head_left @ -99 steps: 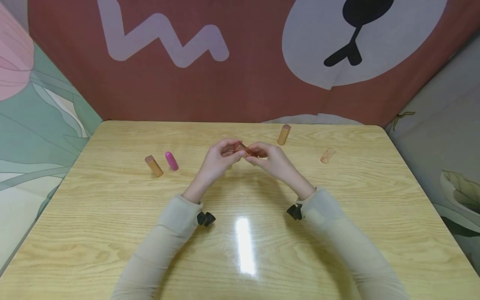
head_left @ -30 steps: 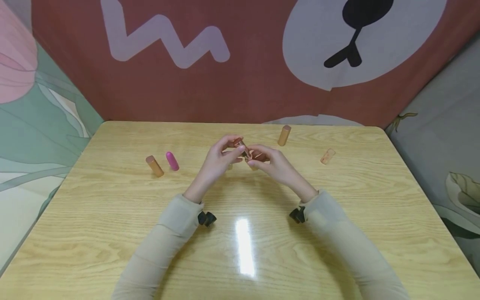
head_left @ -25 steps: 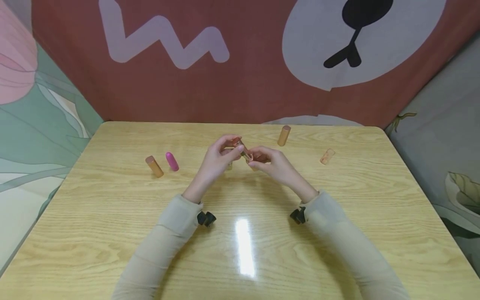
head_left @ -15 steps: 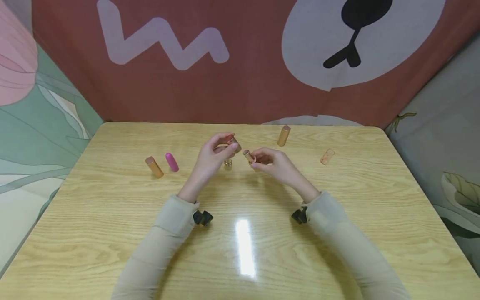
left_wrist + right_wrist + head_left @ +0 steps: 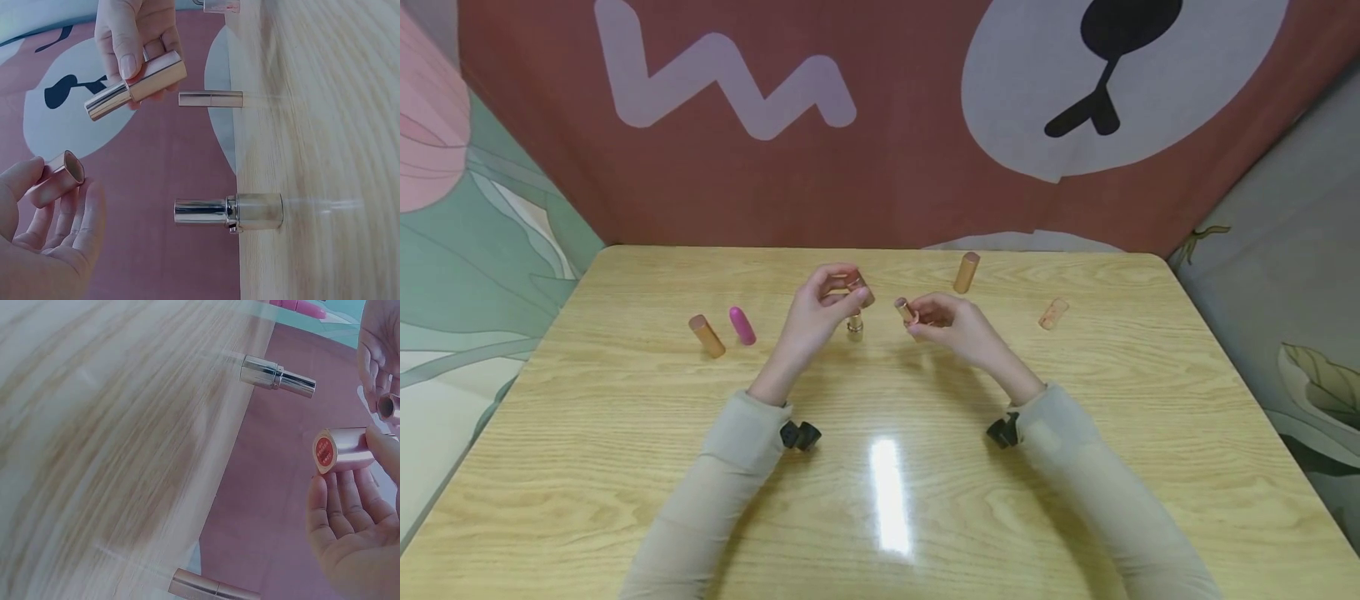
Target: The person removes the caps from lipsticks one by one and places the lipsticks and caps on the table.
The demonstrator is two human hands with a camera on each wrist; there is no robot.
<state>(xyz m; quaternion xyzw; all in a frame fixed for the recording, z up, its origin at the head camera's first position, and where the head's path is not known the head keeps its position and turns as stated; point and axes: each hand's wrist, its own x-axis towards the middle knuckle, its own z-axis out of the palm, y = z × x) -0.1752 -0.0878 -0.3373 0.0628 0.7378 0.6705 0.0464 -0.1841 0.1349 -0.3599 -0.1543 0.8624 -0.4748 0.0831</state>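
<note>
My left hand (image 5: 817, 304) pinches a rose-gold lipstick cap (image 5: 57, 180) between thumb and fingers; its hollow end shows in the left wrist view. Opposite it, my right hand (image 5: 957, 323) grips the uncapped rose-gold lipstick (image 5: 150, 80), whose shiny inner tube points towards the left hand. A round red label (image 5: 324, 451) marks the lipstick's bottom end. Both pieces are held above the table, with a gap between them. Under the left fingers, another uncapped lipstick (image 5: 855, 324) with a shiny metal inner tube stands upright on the table.
A rose-gold lipstick (image 5: 967, 272) stands at the back, right of centre. Over on the left are a similar rose-gold tube (image 5: 707, 336) and a bright pink tube (image 5: 742, 326). A small clear pinkish case (image 5: 1054, 313) is on the right. The wooden table (image 5: 625, 467) meets a printed cloth behind.
The cap has come off the lipstick. My left hand has drawn away to the left with the cap, my right slightly right with the lipstick, uncovering the standing lipstick between them.
</note>
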